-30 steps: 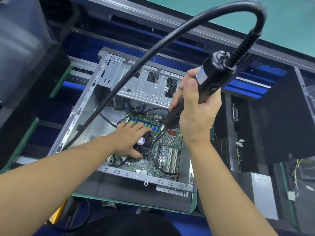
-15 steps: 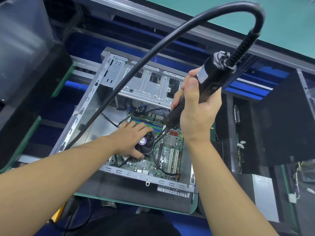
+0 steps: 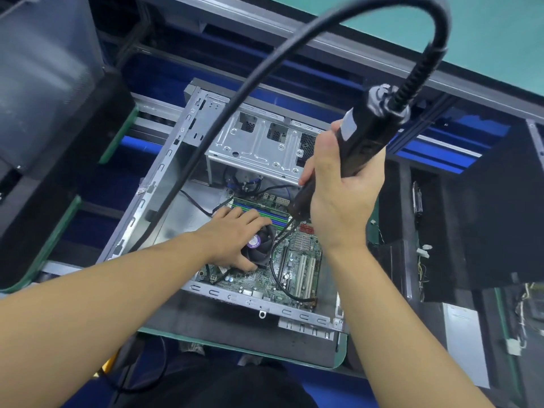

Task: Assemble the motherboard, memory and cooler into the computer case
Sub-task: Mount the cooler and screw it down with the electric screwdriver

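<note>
An open grey computer case [image 3: 164, 184] lies on its side with the green motherboard [image 3: 297, 269] inside it. The memory sticks [image 3: 265, 213] sit in their slots at the board's far edge. My left hand [image 3: 235, 237] rests on the black cooler fan [image 3: 262, 245], fingers spread over its top and side. My right hand [image 3: 341, 201] grips a black electric screwdriver [image 3: 362, 136], held tilted with its tip [image 3: 294, 222] down at the cooler's far right corner.
A thick black cord [image 3: 235, 92] arcs from the screwdriver's top over the case to the left. A metal drive cage [image 3: 259, 148] fills the case's far end. Another black case [image 3: 485, 216] with loose wires stands at the right, and dark bins [image 3: 53, 113] at the left.
The case and both hands sit slightly lower in the view as my head shifted. The left hand stays on the cooler and the screwdriver keeps its tip at the same corner.
</note>
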